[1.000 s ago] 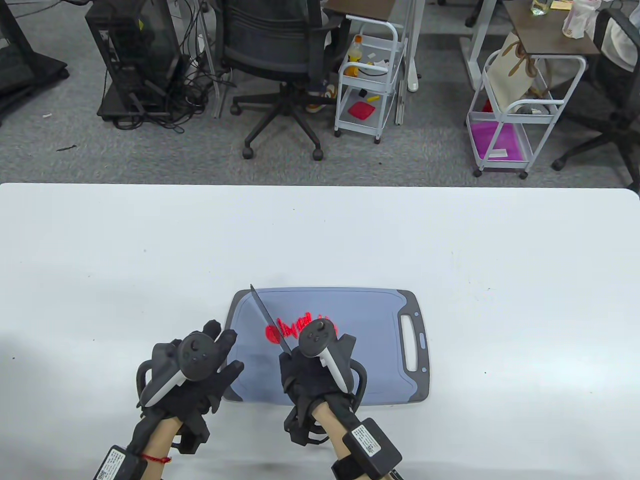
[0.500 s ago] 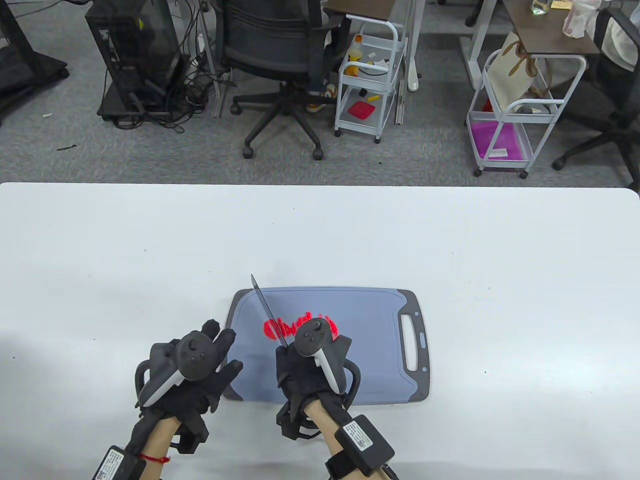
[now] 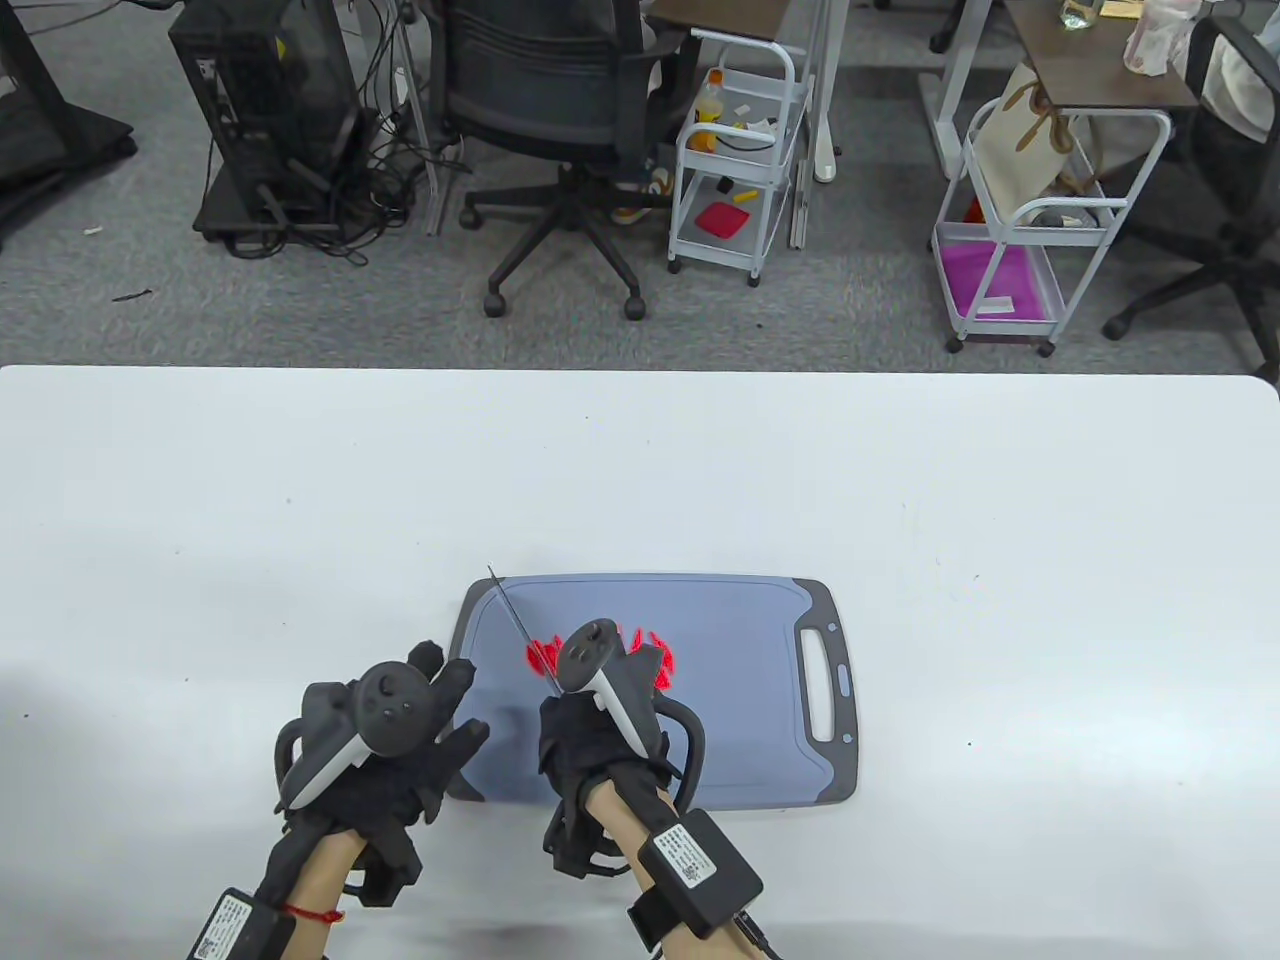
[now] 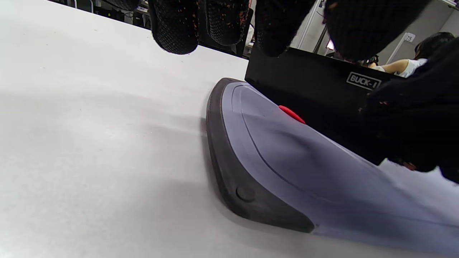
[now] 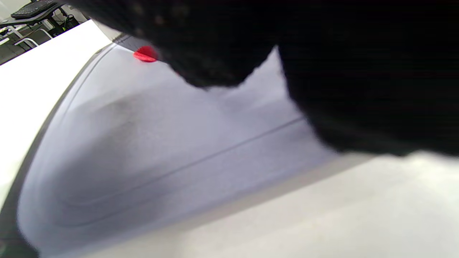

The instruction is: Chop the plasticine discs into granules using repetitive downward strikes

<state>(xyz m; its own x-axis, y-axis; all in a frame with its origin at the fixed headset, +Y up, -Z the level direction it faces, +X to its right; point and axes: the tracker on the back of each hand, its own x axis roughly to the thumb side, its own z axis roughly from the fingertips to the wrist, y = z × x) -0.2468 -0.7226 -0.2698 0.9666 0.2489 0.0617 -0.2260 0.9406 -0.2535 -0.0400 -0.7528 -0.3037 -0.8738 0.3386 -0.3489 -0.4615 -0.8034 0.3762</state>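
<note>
Red plasticine (image 3: 662, 657), cut into strips and bits, lies on a grey-blue cutting board (image 3: 740, 700). My right hand (image 3: 572, 728) grips the handle of a black knife (image 3: 517, 622). Its blade stands edge-on across the left end of the plasticine. In the left wrist view the blade (image 4: 315, 96) is down at the board (image 4: 294, 168) with a red piece (image 4: 291, 114) at its edge. My left hand (image 3: 445, 692) lies open, fingers spread, at the board's left edge. The right wrist view shows the board (image 5: 143, 150) and a red bit (image 5: 145, 54) under my dark glove.
The board has a dark rim and a handle slot (image 3: 822, 688) on its right side. It sits near the front of a white table (image 3: 900, 480). Office chairs and wire carts stand on the floor beyond the far edge.
My right hand has shifted left and lowered the knife from a raised tilt down onto the plasticine's left end. My left hand has stayed in place.
</note>
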